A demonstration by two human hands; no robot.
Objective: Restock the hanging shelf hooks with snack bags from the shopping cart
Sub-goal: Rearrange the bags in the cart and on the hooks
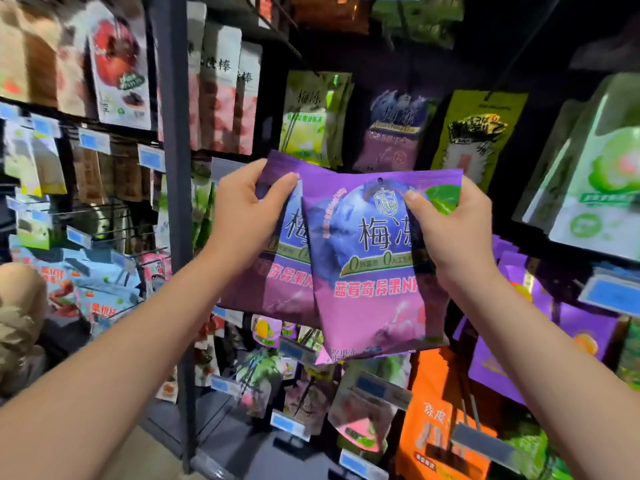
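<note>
I hold two purple snack bags up in front of the hanging shelf. My right hand (450,230) grips the front purple bag (367,271) by its upper right corner, thumb on its face. My left hand (249,216) pinches the rear purple bag (273,268) at its top left; this bag is partly hidden behind the front one. A matching purple bag (394,133) hangs on a hook just above and behind them. The shopping cart is out of view.
Hooks carry a green bag stack (311,123), a yellow-green bag (474,136), pale green bags (595,168) at right and an orange bag (440,420) below. A dark upright post (176,168) divides off the left bay. Blue price tags (609,296) jut outward.
</note>
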